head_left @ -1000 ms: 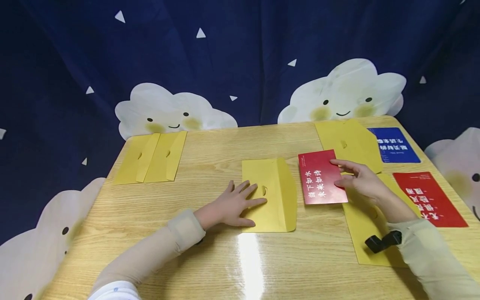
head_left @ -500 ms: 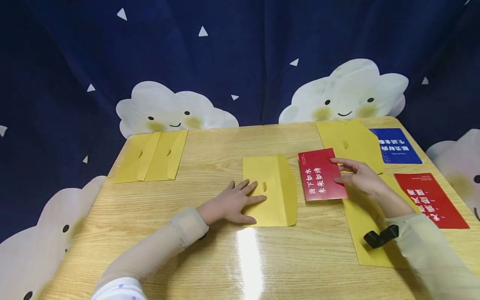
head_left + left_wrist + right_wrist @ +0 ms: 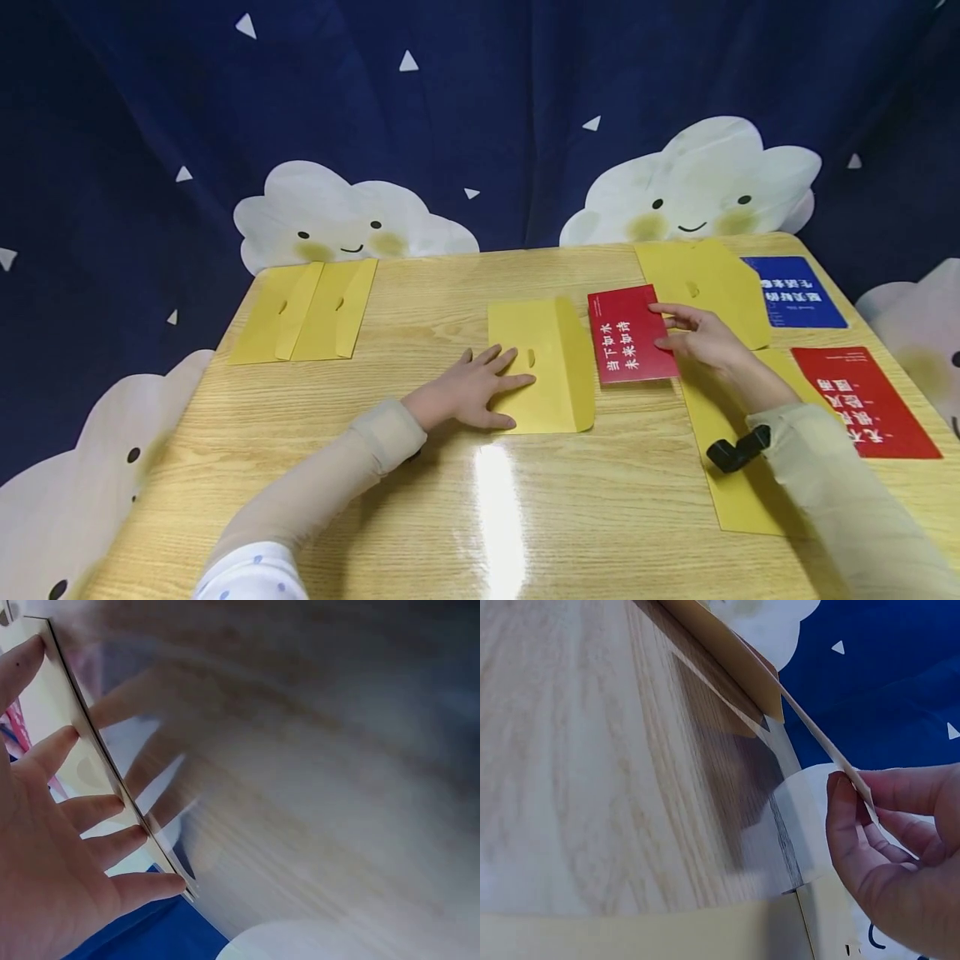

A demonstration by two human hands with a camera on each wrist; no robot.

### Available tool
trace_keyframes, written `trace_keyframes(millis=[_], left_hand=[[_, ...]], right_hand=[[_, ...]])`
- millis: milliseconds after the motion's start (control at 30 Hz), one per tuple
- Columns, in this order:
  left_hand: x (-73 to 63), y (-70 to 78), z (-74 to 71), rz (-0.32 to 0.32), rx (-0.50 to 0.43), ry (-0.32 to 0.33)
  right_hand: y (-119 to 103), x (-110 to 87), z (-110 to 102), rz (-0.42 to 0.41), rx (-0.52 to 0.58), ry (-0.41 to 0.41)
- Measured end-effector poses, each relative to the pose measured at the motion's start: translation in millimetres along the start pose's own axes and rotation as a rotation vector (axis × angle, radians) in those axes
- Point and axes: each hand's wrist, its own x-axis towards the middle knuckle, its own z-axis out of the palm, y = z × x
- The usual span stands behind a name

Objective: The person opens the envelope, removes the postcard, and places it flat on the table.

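Observation:
My left hand [image 3: 468,392] lies with fingers spread on a yellow envelope [image 3: 534,323] in the middle of the table. The envelope's flap [image 3: 576,375] is folded out to the right, beside the card. In the left wrist view, the fingertips of that hand [image 3: 60,832] reach to the envelope's edge. My right hand [image 3: 705,340] pinches a red card [image 3: 622,350] with white lettering by its right edge, just right of the flap. Seen from the right wrist, the card [image 3: 821,739] is edge-on between thumb and fingers, tilted above the table, with a shadow below.
Two yellow envelopes [image 3: 258,333] lie overlapping at the far left. At the right are another yellow envelope [image 3: 705,283] at the back and one [image 3: 738,492] under my right forearm. A blue card [image 3: 806,292] and a second red card [image 3: 885,400] lie near the table's right edge.
My left hand and the yellow envelope under it have slid a little away from me. The right hand has carried the red card slightly away and to the left, close to the flap.

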Motion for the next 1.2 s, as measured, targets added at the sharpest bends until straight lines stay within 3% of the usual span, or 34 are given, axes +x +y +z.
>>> trace_keyframes(millis=[700, 1200], left_hand=[[21.2, -16.0, -12.7, -0.048, -0.067, -0.037], [44.5, -42.0, -23.4, -0.078, -0.171, -0.048]], right_hand=[[-11, 35.9, -2, 0.022, -0.011, 0.065], [-16, 59.5, -4, 0.031, -0.056, 0.082]])
